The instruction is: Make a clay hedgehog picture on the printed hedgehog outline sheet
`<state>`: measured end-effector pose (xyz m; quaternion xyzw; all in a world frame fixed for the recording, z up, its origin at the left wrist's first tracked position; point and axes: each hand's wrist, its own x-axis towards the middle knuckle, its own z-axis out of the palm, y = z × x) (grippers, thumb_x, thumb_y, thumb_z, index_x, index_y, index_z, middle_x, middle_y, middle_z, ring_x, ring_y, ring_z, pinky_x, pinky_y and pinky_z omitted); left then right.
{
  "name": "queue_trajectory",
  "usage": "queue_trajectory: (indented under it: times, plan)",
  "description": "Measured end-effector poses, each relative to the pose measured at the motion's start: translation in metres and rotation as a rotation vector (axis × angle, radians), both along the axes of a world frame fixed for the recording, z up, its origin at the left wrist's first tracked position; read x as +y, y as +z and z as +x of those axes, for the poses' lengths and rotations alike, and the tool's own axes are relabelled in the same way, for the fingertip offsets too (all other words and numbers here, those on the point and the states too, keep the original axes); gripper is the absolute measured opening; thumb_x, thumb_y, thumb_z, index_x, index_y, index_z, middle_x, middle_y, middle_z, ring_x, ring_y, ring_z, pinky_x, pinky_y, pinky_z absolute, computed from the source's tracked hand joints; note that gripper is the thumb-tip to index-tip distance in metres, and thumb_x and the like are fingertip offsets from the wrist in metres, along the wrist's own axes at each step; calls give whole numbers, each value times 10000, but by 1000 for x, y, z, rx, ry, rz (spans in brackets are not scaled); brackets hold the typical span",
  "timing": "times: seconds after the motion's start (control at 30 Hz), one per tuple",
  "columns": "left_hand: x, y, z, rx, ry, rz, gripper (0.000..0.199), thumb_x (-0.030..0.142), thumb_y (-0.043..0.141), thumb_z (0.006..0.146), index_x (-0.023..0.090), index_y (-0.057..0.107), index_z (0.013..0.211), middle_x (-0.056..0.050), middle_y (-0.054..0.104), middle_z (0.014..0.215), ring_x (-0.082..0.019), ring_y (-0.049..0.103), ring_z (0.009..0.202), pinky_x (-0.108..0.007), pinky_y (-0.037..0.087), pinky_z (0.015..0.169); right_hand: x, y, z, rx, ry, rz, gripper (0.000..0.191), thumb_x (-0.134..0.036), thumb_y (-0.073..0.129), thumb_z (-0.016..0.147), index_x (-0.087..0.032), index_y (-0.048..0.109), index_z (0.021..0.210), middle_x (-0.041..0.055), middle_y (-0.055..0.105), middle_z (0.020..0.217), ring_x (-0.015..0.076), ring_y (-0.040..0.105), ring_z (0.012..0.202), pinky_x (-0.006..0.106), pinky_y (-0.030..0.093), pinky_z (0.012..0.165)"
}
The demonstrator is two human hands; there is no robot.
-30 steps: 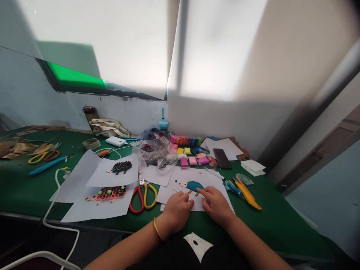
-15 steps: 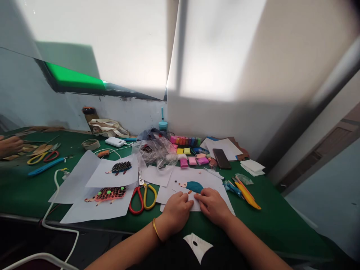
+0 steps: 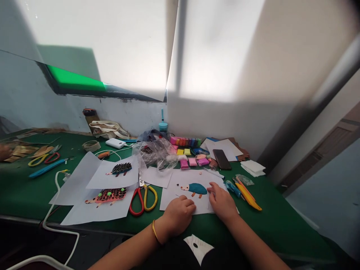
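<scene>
A white sheet [image 3: 168, 195] lies in front of me, bearing a blue clay hedgehog [image 3: 197, 188] with a pale face and two orange-brown legs. My left hand [image 3: 180, 213] rests on the sheet's lower edge, below the hedgehog, its fingers curled together; whatever may be under them is hidden. My right hand [image 3: 221, 198] is at the sheet's right side, fingers apart beside the hedgehog's rear end, with nothing in them. A tiny black ball [image 3: 177, 185] sits left of the hedgehog's nose, and a small pink piece [image 3: 200, 173] is above it.
Red-and-yellow scissors [image 3: 144, 200] lie left of the sheet, near papers with two other hedgehogs [image 3: 122, 168]. Clay packets [image 3: 184, 164], a phone [image 3: 222, 159] and yellow tools [image 3: 249, 197] are behind and right. Another person's hand [image 3: 5, 152] shows at far left.
My right hand has moved right, off the hedgehog's lower edge, uncovering both legs. The sheet has shifted slightly right. My left hand has moved slightly down and right.
</scene>
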<state>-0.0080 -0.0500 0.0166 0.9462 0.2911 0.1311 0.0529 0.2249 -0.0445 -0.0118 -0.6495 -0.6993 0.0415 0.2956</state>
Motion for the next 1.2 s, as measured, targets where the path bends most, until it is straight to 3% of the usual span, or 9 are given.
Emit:
queue_trajectory:
  times: [0.13,0.27,0.4,0.53,0.77,0.97,1.1,1.2]
  plan:
    - [1,1,0,-38,-72,18,201,76,520,835,203,632,944,-46,654,974,-212,544,982,-335,465,882,3,2,0,32,16,-61,423,-136,412,842,-188,519,1247,85,714,1159,244,629,1131,404,436,971]
    - [0,0,-1,-4,-11,60,180,100,517,847,214,641,909,-53,632,945,-215,541,917,-339,467,807,0,6,2,46,26,-99,480,-183,431,865,-213,470,1343,85,694,1209,258,621,1148,422,428,980]
    - [-1,-4,-4,7,4,54,209,100,515,846,225,638,959,-45,622,975,-202,545,881,-331,469,786,-8,7,0,-1,74,-155,760,-386,561,856,-199,236,1516,117,597,1355,305,557,1235,475,388,1036]
    - [-2,-6,-5,-7,4,55,213,97,521,843,222,639,969,-42,616,972,-204,534,911,-336,462,831,-11,5,1,-63,102,-209,968,-433,696,750,-201,184,1539,135,459,1485,328,442,1350,503,285,1131]
    - [-2,-4,-6,31,30,51,194,105,534,846,233,651,934,-48,596,956,-207,517,893,-346,457,813,3,10,16,-51,166,-347,961,-411,669,772,-245,130,1550,113,440,1503,271,309,1441,531,150,1182]
    - [-4,-7,-6,5,61,76,160,112,534,851,222,640,900,-44,614,969,-213,528,898,-348,456,794,7,15,21,-97,230,-346,857,-480,627,808,-265,229,1536,105,314,1575,280,200,1479,528,140,1179]
    - [-5,-5,-9,-43,211,83,119,130,527,857,202,617,827,-53,617,936,-230,535,900,-379,446,805,7,13,18,-94,194,-301,692,-491,503,893,-255,304,1512,88,350,1560,275,221,1474,545,161,1173]
    - [2,-1,-13,-118,373,34,171,109,518,843,207,633,924,-56,614,979,-227,544,932,-374,438,845,10,11,18,-84,179,-288,628,-409,453,919,-229,324,1506,85,382,1543,265,260,1461,541,175,1175]
